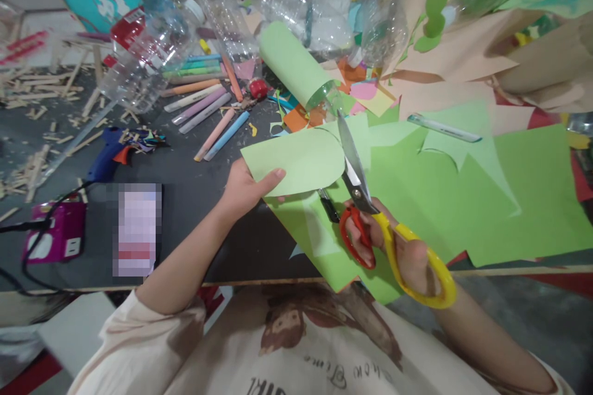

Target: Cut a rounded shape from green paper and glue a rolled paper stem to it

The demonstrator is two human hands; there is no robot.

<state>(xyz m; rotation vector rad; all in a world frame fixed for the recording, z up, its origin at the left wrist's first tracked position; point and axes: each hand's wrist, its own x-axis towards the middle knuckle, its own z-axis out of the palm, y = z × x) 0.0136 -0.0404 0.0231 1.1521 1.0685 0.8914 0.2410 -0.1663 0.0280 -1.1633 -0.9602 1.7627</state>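
Scissors [370,210] cutting green paper [296,160].
Left hand [243,188] pinches the paper; right hand [407,253] grips the handles, fingers partly hidden by loops; lower blade concealed beneath the sheet.

Craft workspace, likely home hobby table: dark tabletop [194,197] littered with coloured paper sheets [509,197], chalk sticks [208,105], cut plastic bottles [152,55], wooden sticks [32,166], glue gun [109,157] (plugged in).

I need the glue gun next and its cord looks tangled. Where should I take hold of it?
Grip the blue glue gun by its handle, coming from the near side. It lies flat on the dark table, nozzle end among paper scraps, handle angling toward you with the black cord trailing off it.
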